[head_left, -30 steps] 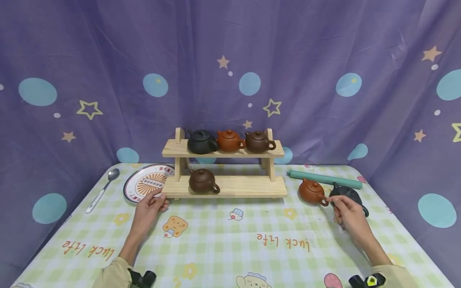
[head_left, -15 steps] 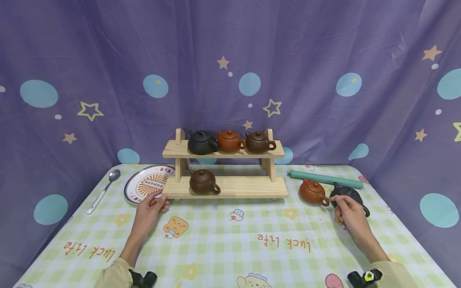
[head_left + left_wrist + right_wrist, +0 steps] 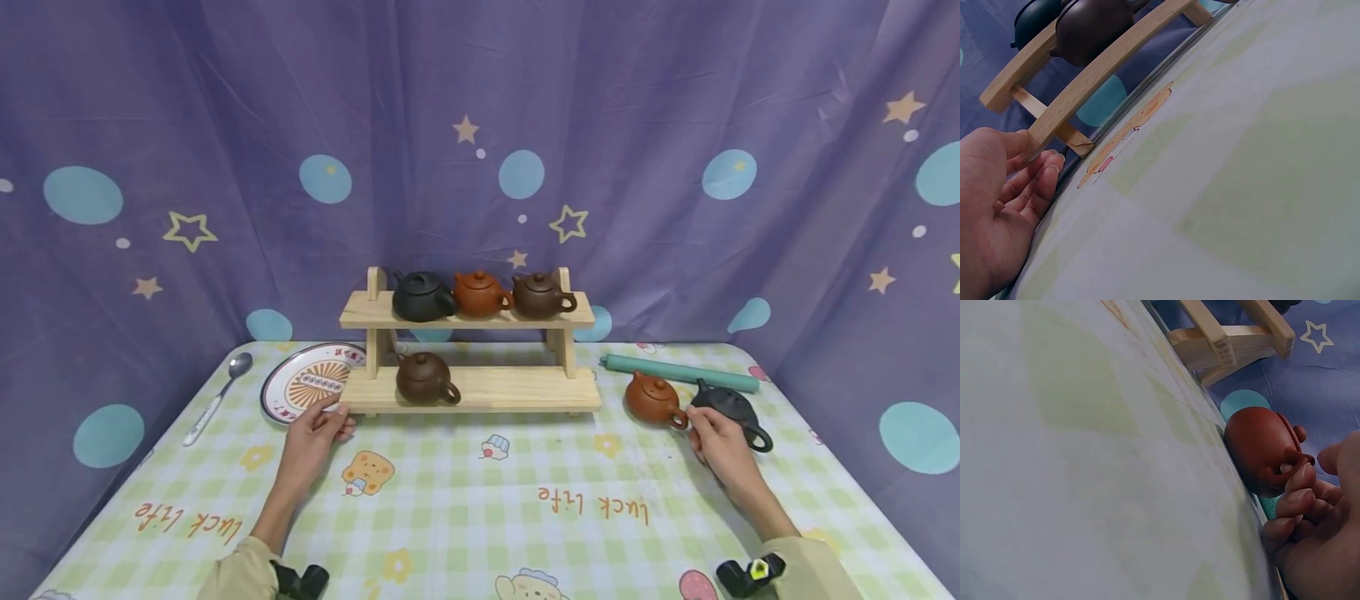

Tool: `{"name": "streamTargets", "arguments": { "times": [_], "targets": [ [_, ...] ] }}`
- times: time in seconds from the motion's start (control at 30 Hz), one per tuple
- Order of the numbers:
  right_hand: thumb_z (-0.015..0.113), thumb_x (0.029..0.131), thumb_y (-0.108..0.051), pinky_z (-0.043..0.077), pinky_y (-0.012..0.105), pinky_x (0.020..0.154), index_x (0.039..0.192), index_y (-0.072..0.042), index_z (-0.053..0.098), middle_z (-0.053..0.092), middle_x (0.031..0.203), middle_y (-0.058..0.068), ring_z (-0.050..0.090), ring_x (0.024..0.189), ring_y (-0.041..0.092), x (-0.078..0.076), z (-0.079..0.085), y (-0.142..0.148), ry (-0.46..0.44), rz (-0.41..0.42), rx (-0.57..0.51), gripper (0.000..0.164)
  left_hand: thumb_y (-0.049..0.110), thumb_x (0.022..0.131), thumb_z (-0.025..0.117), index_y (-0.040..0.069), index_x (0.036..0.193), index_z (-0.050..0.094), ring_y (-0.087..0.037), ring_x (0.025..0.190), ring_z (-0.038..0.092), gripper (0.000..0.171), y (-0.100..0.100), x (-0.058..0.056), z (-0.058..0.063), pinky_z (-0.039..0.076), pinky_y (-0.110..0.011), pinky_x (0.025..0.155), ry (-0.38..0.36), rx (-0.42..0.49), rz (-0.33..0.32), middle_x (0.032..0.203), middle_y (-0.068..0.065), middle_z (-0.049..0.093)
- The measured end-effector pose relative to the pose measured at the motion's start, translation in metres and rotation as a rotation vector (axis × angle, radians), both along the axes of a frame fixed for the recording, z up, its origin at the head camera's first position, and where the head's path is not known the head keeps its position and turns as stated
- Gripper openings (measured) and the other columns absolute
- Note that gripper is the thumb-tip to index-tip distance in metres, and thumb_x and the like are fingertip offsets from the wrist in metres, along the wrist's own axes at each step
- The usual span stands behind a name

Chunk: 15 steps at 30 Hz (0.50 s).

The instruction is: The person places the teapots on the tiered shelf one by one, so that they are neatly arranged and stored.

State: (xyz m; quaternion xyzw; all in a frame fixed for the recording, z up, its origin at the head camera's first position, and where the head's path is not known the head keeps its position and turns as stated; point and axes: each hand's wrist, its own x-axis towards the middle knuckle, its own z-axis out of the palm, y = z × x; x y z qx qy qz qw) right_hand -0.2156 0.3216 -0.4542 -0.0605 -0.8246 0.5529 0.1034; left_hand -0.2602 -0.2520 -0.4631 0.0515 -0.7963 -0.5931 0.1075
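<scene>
My left hand holds the left end of a two-tier wooden shelf, thumb on the lower board and the other fingers curled below its edge, as the left wrist view shows. At the right, my right hand has its fingers curled at the handle of an orange-brown teapot. In the right wrist view a fingertip shows inside that handle's loop, with the thumb close by. The teapot rests on the table. A black teapot stands just behind my right hand, partly covered by it.
A black teapot, an orange one and a brown one line the upper board. Another brown teapot sits on the lower board's left half. Around them lie a plate, a spoon and a green roll.
My right hand has shifted slightly, its fingers closing in on the orange-brown teapot's handle and uncovering more of the black teapot. The left hand stays on the shelf.
</scene>
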Motion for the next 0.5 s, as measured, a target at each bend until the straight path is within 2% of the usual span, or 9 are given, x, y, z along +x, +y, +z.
{"name": "streamTargets", "arguments": {
  "times": [0.17, 0.33, 0.5],
  "targets": [
    [0.044, 0.114, -0.029, 0.036, 0.028, 0.045, 0.110, 0.008, 0.056, 0.047, 0.067, 0.002, 0.040, 0.053, 0.011, -0.0002, 0.0012, -0.0001, -0.023, 0.017, 0.038, 0.039, 0.020, 0.109, 0.056, -0.003, 0.147, 0.049, -0.006, 0.079, 0.068, 0.046, 0.0011, 0.0002, 0.0008, 0.060, -0.019, 0.076, 0.005, 0.008, -0.004, 0.103, -0.019, 0.070],
    [0.042, 0.114, -0.034, 0.036, 0.031, 0.048, 0.103, 0.006, 0.056, 0.045, 0.066, 0.000, 0.038, 0.054, 0.012, -0.0019, 0.0015, -0.0009, -0.066, 0.021, 0.089, 0.043, 0.022, 0.109, 0.056, -0.002, 0.148, 0.050, -0.006, 0.078, 0.068, 0.046, 0.0010, 0.0004, 0.0015, 0.060, -0.018, 0.076, -0.004, 0.001, 0.000, 0.103, -0.018, 0.071],
    [0.040, 0.114, -0.039, 0.037, 0.029, 0.052, 0.110, 0.007, 0.060, 0.047, 0.073, 0.002, 0.040, 0.060, 0.013, -0.0029, 0.0017, -0.0021, -0.104, 0.021, 0.113, 0.050, 0.021, 0.109, 0.057, -0.002, 0.147, 0.050, -0.005, 0.078, 0.067, 0.045, 0.0009, 0.0005, 0.0015, 0.060, -0.018, 0.075, -0.007, 0.003, 0.002, 0.102, -0.016, 0.071]
  ]
}}
